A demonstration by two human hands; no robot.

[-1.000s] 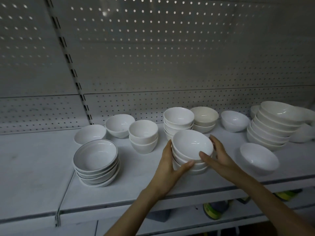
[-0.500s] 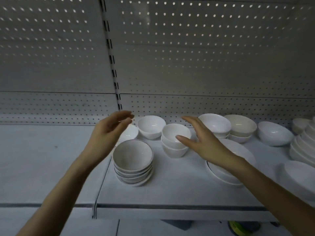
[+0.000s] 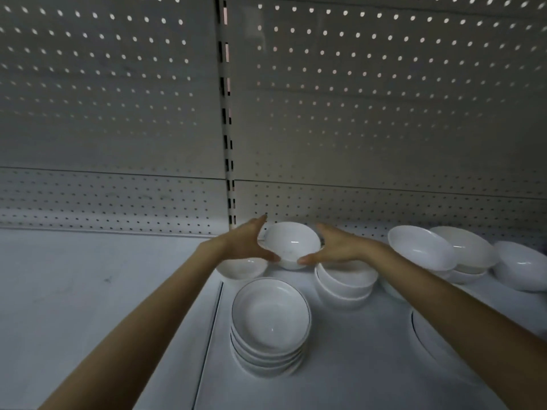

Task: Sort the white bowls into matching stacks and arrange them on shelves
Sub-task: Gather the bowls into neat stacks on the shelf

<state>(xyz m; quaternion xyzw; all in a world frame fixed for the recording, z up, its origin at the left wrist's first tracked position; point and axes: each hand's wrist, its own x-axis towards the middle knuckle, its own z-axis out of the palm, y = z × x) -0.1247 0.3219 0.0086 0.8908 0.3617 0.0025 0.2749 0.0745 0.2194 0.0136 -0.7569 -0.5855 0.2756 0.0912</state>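
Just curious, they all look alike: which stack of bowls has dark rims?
The front stack, nearest the camera: only its bowls show a thin dark rim line.

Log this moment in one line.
left hand, right hand: open, flanking rear bowl | thumbs: at its base | rimmed stack: untouched

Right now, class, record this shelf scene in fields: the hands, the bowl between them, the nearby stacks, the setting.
hands: left hand and right hand flank the plain bowl, fingers straight, thumbs at its base
plain bowl: near the pegboard; lifted or resting, unclear
rimmed stack: dark-edged bowls, nearest the camera
deep bowls: two stacked, below the right wrist
shelf: white, pegboard behind
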